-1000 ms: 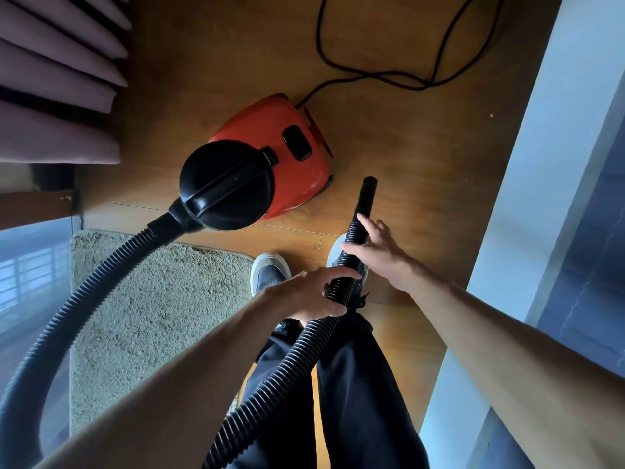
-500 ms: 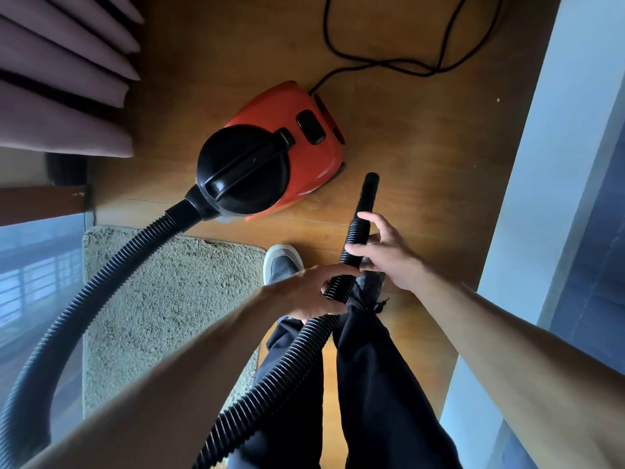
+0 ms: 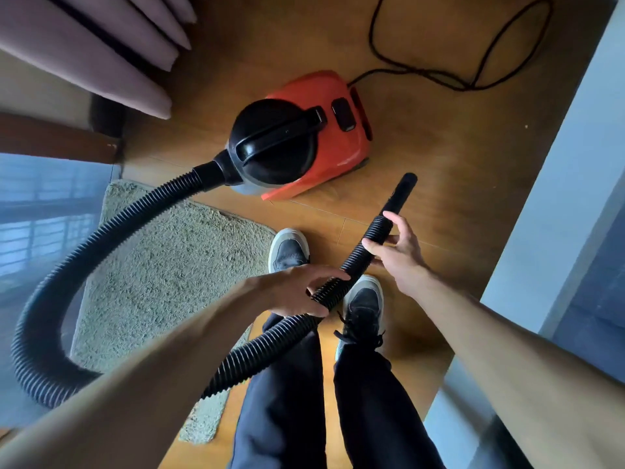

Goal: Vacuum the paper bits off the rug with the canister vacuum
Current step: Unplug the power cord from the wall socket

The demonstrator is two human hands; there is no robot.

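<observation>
1. Hose point(image 3: 142, 211) loops from the front of the canister vacuum point(image 3: 324, 130), out across the rug point(image 3: 162, 275) and back up to the person, so there is probably enough slack for sweeping.
2. The left hand point(image 3: 294, 294) grips the ribbed part, fingers and thumb curled round it, apparently to carry the weight and steer from behind.
3. The right hand point(image 3: 400, 257) holds nearer the tip, thumb and fingers closed loosely round the ribs just short of the smooth nozzle point(image 3: 402, 192); this looks like the aiming grip.
4. The nozzle points away over the bare wooden floor point(image 3: 439, 147), beside the rug and not on it, so the vacuuming looks not yet begun.
5. The canister vacuum stands on the floor just past the rug's far edge, its power cord point(image 3: 473, 72) trailing behind it, well clear of the shoes point(image 3: 363, 299).
6. Paper bits cannot be made out in the rug's pile from here.
</observation>
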